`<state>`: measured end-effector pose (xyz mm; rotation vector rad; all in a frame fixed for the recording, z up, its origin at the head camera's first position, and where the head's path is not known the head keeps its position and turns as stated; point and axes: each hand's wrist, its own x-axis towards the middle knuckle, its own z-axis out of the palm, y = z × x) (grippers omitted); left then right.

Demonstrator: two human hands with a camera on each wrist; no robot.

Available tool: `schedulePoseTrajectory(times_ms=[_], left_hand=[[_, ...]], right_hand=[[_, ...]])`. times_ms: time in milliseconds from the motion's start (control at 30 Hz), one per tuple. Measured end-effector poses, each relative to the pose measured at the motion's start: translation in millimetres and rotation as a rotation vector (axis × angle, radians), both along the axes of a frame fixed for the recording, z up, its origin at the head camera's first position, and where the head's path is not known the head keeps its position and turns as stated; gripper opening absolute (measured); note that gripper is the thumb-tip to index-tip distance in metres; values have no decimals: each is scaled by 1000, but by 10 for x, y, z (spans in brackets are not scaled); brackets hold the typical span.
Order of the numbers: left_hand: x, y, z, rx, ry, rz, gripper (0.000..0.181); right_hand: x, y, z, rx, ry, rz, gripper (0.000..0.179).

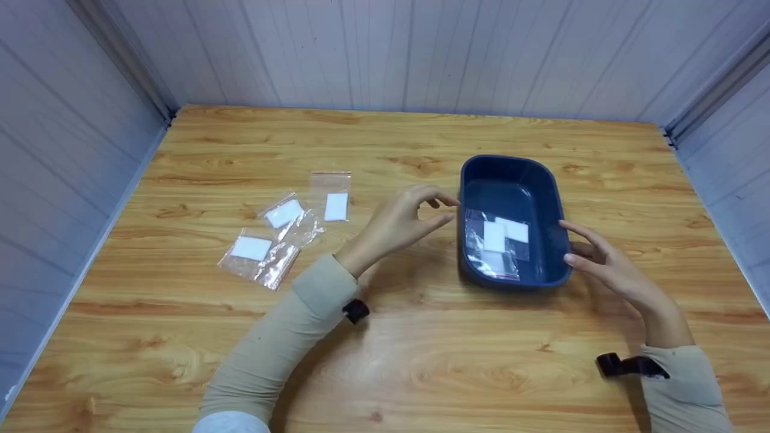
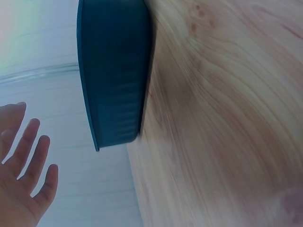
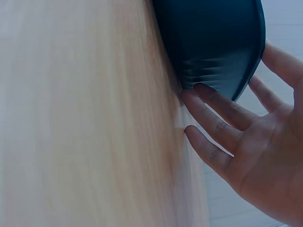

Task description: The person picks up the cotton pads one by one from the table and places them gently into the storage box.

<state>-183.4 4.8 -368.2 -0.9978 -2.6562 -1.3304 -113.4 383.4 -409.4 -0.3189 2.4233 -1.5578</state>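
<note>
A dark blue plastic bin point(image 1: 511, 285) stands on the table, its inside showing in the head view. Clear zip bags point(image 1: 494, 236) with white rectangular pieces lie in its near half. My left hand point(image 1: 409, 219) is just left of the bin's rim, thumb and forefinger apart, holding nothing. At the bin's right side, my right hand point(image 1: 610, 264) touches the rim with thumb and forefinger tips. The right wrist view shows that hand's fingers point(image 3: 213, 120) extended and spread along the outer wall.
Three more clear zip bags with white pieces lie left of my left hand: one upright to the view point(image 1: 336, 206), one tilted point(image 1: 284, 213), one nearest me point(image 1: 251, 248). Pale panel walls point(image 1: 385, 54) border the wooden table point(image 1: 421, 361) at back and sides.
</note>
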Motion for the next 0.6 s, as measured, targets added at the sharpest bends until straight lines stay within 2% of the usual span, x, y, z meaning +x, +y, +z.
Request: schedulePoseTrajectory(times_ms=[100,300,600], left_hand=[[1,-72,-10,-20,-16,37,23],[-2,-226,-20,-22,-60,71,24],[-51,-440,-2,-5,-121,88,25]], right_hand=[[0,-7,1,0,-15,3,58],[-8,-13,4,36,-20,5,59],[0,-3,7,49,-36,-14,60]])
